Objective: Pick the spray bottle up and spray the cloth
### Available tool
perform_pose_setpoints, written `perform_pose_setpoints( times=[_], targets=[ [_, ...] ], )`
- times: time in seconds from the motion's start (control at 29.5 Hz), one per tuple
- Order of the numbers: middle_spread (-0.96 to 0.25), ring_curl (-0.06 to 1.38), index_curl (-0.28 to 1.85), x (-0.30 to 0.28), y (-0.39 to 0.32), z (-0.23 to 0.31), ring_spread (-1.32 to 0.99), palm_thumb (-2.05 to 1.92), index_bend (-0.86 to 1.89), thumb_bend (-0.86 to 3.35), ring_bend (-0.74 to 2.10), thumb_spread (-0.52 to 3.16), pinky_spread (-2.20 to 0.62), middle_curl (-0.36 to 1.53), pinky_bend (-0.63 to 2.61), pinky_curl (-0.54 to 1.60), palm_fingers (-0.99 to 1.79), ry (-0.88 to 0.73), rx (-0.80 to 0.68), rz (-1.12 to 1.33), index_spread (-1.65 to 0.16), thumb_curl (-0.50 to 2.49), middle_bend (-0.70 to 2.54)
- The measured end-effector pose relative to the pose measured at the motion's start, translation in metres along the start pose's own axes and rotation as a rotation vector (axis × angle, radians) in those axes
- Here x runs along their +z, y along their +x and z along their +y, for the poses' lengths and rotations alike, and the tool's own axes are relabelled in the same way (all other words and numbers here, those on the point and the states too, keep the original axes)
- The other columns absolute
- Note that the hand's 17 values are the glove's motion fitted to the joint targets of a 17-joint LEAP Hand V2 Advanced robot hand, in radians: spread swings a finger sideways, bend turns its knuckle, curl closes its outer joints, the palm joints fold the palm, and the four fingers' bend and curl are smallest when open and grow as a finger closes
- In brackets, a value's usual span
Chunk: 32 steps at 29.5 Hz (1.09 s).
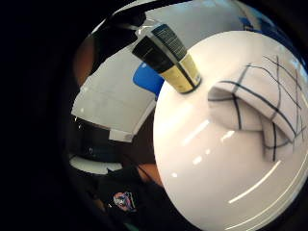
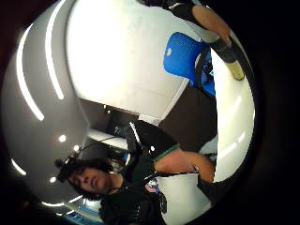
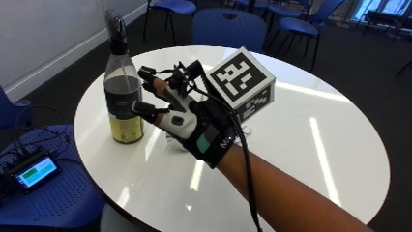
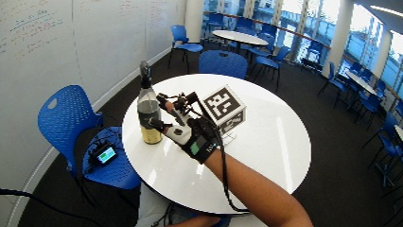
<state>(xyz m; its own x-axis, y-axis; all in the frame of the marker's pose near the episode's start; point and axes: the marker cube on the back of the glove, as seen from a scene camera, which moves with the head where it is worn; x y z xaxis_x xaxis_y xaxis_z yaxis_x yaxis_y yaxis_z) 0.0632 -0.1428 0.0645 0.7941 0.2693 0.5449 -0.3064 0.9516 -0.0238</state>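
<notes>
The spray bottle (image 3: 124,96) stands upright on the left part of the round white table (image 3: 322,96). It is dark glass with a yellow lower label and a black spray top. My gloved right hand (image 3: 183,118) hovers just right of it, fingers spread and straight, holding nothing. The thumb tip is close to the bottle's side; contact cannot be told. In the little finger side palm view the bottle (image 1: 171,57) stands beside a folded white cloth (image 1: 267,106) with dark grid lines, lying on the table (image 1: 207,178). In the outside views the hand (image 4: 186,130) hides the cloth.
A blue chair (image 3: 45,193) at the table's left holds a small device with a green screen (image 3: 35,171). Another blue chair (image 3: 228,26) stands behind the table. The right half of the table top is bare. A whiteboard wall (image 4: 63,47) runs along the left.
</notes>
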Motion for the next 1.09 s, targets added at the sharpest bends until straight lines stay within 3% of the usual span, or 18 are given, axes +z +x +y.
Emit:
perform_pose_setpoints(
  times=[0.34,1.09],
  targets=[
    [-0.09,0.3,0.31,0.013,0.003,0.048,-0.04,0.39,0.17,-0.03,0.2,1.01,0.24,0.35,0.22,0.34,0.43,-0.174,-0.001,0.26,-0.46,0.36,0.19],
    [-0.06,0.29,0.31,0.058,0.004,0.117,-0.01,0.35,0.17,-0.03,0.2,1.03,0.24,0.32,0.21,0.35,0.43,-0.315,-0.044,0.713,-0.46,0.32,0.17]
  ],
)
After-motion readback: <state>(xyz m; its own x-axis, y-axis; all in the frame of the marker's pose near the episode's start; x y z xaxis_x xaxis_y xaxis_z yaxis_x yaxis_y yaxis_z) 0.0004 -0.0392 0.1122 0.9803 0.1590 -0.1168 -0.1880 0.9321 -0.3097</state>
